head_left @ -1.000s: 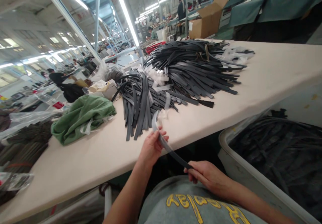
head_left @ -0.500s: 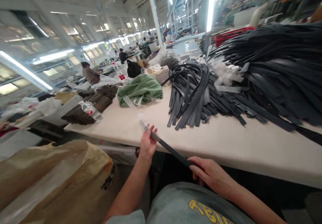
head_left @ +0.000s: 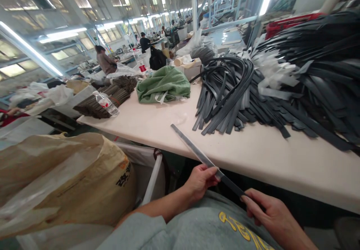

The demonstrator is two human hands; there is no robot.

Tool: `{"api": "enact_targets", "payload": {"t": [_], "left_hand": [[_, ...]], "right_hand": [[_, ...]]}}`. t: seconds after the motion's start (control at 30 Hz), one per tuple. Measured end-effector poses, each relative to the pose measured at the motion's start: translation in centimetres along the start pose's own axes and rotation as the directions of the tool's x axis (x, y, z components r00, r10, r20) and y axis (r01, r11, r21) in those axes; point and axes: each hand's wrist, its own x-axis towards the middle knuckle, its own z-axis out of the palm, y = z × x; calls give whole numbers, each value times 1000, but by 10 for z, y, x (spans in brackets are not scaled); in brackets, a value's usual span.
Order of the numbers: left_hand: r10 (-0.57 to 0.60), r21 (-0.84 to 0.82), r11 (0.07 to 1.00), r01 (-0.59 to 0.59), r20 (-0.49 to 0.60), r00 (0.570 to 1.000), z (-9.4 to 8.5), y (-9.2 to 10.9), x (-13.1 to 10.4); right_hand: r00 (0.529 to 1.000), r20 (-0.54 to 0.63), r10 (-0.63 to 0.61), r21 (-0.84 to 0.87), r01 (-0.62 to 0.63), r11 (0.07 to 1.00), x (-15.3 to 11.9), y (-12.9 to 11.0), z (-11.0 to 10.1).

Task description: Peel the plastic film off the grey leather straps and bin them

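Observed 1 dark strip (head_left: 192,147) in 2 hands, crossing above the near edge of the pale table (head_left: 135,120). Noted long axis as slanting from lower right, close to the grey-green shirt (head_left: 197,220), to upper left, out over the table. Found left hand (head_left: 201,182) pinching the dark strip partway along; found right hand (head_left: 266,207) pinching the nearer end, with that tip hidden in the grip. Recorded free length beyond left hand as straight, greyer and shinier, pointing forward and left. Judged left hand the nearer of 2 to the far tip. Recorded span between hands as straight and darker. Unable to confirm contact between far tip and table. Noted heap of black strips (head_left: 225,96) forward and right of the far tip, green cloth (head_left: 165,85) just beyond, with gaps at each.
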Motion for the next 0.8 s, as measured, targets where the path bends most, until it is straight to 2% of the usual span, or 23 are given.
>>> {"api": "enact_targets", "payload": {"t": [0.1,0.17,0.27,0.33,0.43,0.53,0.63,0.7,0.8], "left_hand": [[-24,83,996,17,83,996,11,-7,-7],[13,95,995,-19,68,998,12,-7,-9],[117,71,991,-116,-8,993,7,-4,-9],[125,68,990,-123,-31,992,4,-7,-8],[34,157,987,-44,61,998,6,-17,-10],[-1,257,965,-41,160,987,14,-22,-13],[66,263,960,-93,110,992,15,-18,-14],[96,249,962,-110,66,993,12,-16,-13],[58,246,967,-66,39,998,7,-21,-11]], "right_hand": [[997,-7,-73,31,73,997,9,-13,5],[995,25,-97,45,96,994,7,-11,0],[996,73,-45,26,43,999,-8,12,-13],[997,70,15,-3,-15,1000,-18,30,-17],[999,48,12,-41,-10,999,-18,39,-10],[997,18,-78,-54,79,995,-4,27,2],[993,43,-108,-30,109,994,-1,25,4],[994,82,-75,-18,77,997,-9,37,1],[996,92,-11,-22,13,1000,-21,58,-1]]}}
